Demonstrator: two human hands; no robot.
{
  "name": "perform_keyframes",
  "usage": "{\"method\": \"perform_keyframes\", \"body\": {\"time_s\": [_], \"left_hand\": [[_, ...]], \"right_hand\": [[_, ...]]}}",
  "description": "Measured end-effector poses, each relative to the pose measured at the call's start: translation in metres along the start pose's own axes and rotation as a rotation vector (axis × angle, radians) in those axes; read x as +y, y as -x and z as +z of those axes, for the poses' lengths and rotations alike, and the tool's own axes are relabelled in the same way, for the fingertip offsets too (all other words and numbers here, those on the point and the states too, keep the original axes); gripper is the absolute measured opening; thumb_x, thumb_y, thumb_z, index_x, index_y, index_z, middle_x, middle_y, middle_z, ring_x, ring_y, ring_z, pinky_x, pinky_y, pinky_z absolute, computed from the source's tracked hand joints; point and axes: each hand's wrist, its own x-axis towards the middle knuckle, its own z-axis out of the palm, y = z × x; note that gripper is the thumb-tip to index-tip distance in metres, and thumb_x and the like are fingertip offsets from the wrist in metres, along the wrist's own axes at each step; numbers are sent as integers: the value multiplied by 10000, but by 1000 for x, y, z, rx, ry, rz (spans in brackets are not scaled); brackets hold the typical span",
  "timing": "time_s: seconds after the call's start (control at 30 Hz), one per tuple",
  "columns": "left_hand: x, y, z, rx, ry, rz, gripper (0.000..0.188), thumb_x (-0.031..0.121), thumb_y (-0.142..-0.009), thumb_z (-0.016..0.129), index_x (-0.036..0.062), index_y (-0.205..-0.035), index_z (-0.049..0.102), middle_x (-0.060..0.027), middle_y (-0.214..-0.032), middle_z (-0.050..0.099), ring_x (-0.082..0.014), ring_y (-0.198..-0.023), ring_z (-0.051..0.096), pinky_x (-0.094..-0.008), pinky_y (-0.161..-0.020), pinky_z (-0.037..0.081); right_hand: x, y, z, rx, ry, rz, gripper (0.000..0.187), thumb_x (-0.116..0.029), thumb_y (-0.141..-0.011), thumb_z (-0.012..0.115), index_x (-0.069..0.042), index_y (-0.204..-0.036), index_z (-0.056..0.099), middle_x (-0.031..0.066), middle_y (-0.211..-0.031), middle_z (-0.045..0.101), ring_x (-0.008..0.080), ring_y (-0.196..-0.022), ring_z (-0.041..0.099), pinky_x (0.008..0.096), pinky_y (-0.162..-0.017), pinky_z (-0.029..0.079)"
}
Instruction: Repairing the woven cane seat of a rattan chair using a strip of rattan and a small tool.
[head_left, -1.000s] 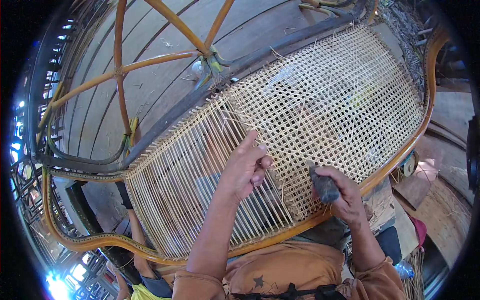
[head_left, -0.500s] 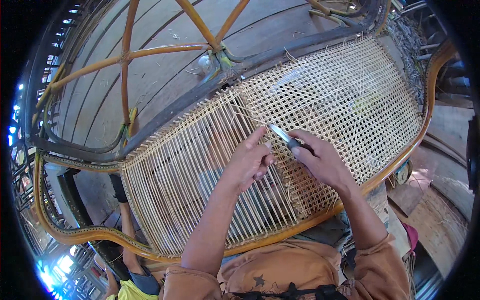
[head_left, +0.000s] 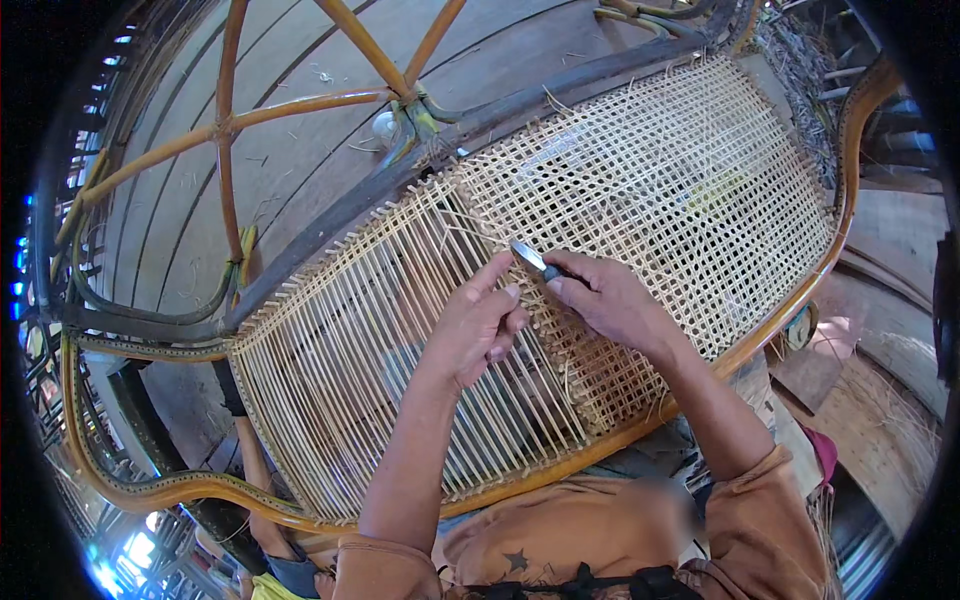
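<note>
Under both hands is a woven cane panel (head_left: 640, 200) in a long wooden seat frame. Its right part is a tight lattice; its left part has parallel cane strands (head_left: 330, 370) with gaps. My right hand (head_left: 610, 300) grips the dark handle of a small knife (head_left: 526, 255), whose blade points up and left. Beside the blade tip is my left hand (head_left: 478, 325), index finger stretched toward it and the others curled in. Whatever lies in its curled fingers is hidden. A few loose strand ends (head_left: 465, 225) stick up close to the tip, at the lattice edge.
The orange-brown wooden rim (head_left: 560, 470) curves around the panel's near side. Beyond the dark far rail stand crossed rattan poles (head_left: 225, 125) over plank flooring (head_left: 300, 60). Another person's arm (head_left: 258, 460) shows at the lower left. Cane scraps (head_left: 790, 90) lie at the far right.
The view has shifted slightly. The knife blade now lies flatter, its tip slightly left of where it was and still by my left index finger. My right hand keeps its grip.
</note>
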Motion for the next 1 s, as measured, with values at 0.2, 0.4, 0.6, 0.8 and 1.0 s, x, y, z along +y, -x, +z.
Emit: {"method": "perform_keyframes", "body": {"time_s": [0.2,0.4,0.6,0.8,1.0], "left_hand": [[-10,2,9,83,-190,62,586,137,-931,439,58,-1445,169,-23,-635,530,-58,-426,380,-196,-379,309],[-12,18,8,149,-160,75,495,146,-927,474,20,-1376,309,-43,-634,527,-53,-414,367,-178,-368,292],[-24,48,21,182,-97,130,340,162,-938,454,-7,-1233,466,-29,-646,523,-57,-426,379,-167,-377,293],[-66,83,43,-27,-340,118,399,311,-965,421,-32,-1142,523,-50,-834,567,-103,-676,525,-232,-596,438],[-96,80,86,-166,-292,186,508,377,-967,406,-71,-1193,486,-119,-1074,581,-166,-982,552,-290,-874,435]], "right_hand": [[2,28,4,62,118,-16,373,-198,-884,525,-70,-1234,520,82,-807,624,143,-697,572,301,-666,470],[1,36,6,-2,109,84,385,-210,-870,534,-77,-1231,512,128,-825,623,188,-702,588,316,-687,479],[12,44,19,214,287,-129,342,-242,-893,495,-56,-1181,499,229,-850,620,387,-779,610,438,-724,484],[-2,124,29,222,126,-16,354,-248,-869,554,-82,-1163,450,213,-865,614,392,-805,613,457,-696,496],[29,179,54,256,-67,-67,374,-241,-857,593,-76,-1167,463,178,-1001,593,367,-835,616,423,-707,503]]}}
